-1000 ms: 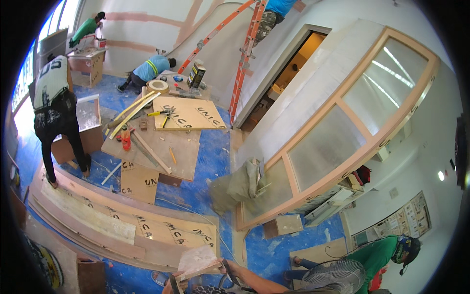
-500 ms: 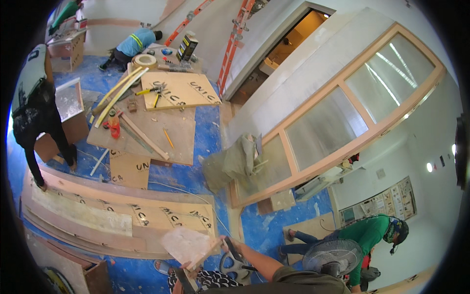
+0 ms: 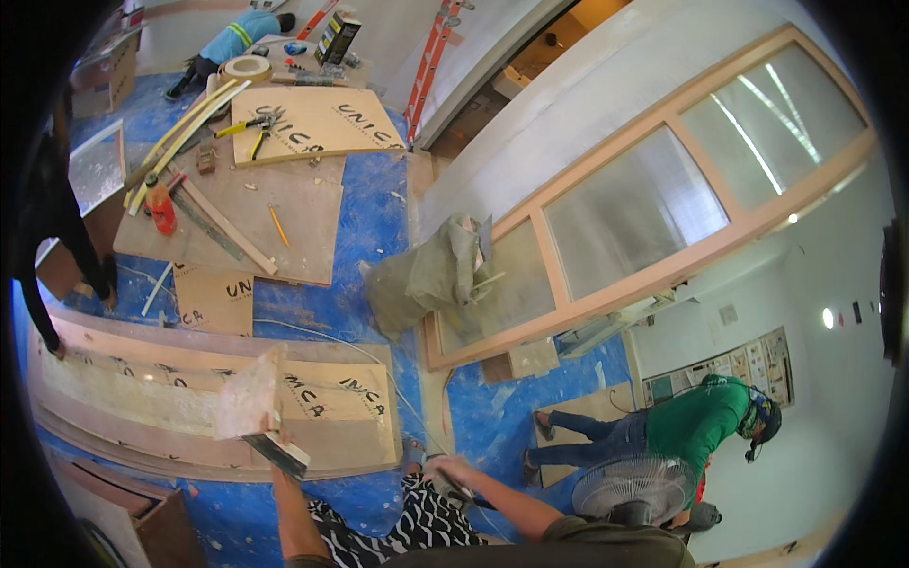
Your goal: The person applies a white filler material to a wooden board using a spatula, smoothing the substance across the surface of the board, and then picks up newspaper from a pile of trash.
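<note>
My left hand point(image 3: 277, 441) grips a square, plaster-smeared board point(image 3: 246, 399) from beneath, tilted up over the stacked sheets. Just under the board, against the same hand, is a flat scraper point(image 3: 281, 458) with a dark edge and pale smears; most of the fingers are hidden behind it. My right hand point(image 3: 449, 470) is lower and to the right, above my patterned trousers point(image 3: 426, 516), closed round a greyish object that I cannot make out. A sandalled foot point(image 3: 414, 454) shows beside it.
Long wooden sheets point(image 3: 322, 435) lie ahead-left, with a person's hand point(image 3: 59, 350) on them. A worktable point(image 3: 303, 218) holds pliers, a red bottle and a pencil. A framed glass panel point(image 3: 559, 256) leans at right. A fan point(image 3: 632, 488) and a green-shirted person point(image 3: 696, 421) are near right.
My left hand has carried the board to the left and tilted it up. My right hand has come away from the board's edge and dropped lower. My view has shifted somewhat.
</note>
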`<state>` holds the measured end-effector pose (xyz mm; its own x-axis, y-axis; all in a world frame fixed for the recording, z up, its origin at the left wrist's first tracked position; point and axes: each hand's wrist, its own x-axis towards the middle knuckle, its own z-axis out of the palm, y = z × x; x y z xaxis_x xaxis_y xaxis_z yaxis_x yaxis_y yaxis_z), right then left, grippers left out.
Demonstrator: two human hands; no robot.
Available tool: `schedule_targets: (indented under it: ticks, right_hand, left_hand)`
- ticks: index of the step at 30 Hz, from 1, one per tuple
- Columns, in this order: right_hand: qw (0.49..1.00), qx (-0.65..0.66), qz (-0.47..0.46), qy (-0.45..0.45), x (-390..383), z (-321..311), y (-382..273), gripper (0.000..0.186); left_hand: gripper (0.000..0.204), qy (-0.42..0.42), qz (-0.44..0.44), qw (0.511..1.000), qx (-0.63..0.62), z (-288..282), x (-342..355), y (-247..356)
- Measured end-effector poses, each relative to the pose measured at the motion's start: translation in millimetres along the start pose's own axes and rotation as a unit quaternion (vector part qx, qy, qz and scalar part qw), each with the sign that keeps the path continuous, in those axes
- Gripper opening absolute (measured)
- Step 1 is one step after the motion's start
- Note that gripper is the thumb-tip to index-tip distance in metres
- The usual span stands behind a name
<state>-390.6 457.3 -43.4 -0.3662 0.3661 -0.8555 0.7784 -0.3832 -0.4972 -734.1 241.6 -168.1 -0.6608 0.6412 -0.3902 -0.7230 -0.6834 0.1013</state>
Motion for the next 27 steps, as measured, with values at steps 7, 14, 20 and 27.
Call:
schedule_targets:
  ticks: [7, 14, 20, 27]
  right_hand:
    - [0.977, -0.171, -0.104, -0.078, 90, -36, 46, 0.03]
    - [0.998, -0.029, -0.039, 0.041, 126, -113, 114, 0.023]
    - [0.994, 0.015, -0.019, 0.104, 186, -164, 194, 0.029]
    - [0.981, -0.155, 0.017, 0.114, 273, -170, 257, 0.038]
  left_hand:
    - [0.038, 0.121, 0.048, 0.987, 0.091, -56, 58, -52]
    - [0.04, 0.243, 0.036, 0.959, 0.144, -184, 65, -166]
    - [0.046, 0.149, -0.135, 0.975, 0.096, -327, 40, -232]
    - [0.045, 0.261, -0.156, 0.944, 0.125, -393, 45, -298]
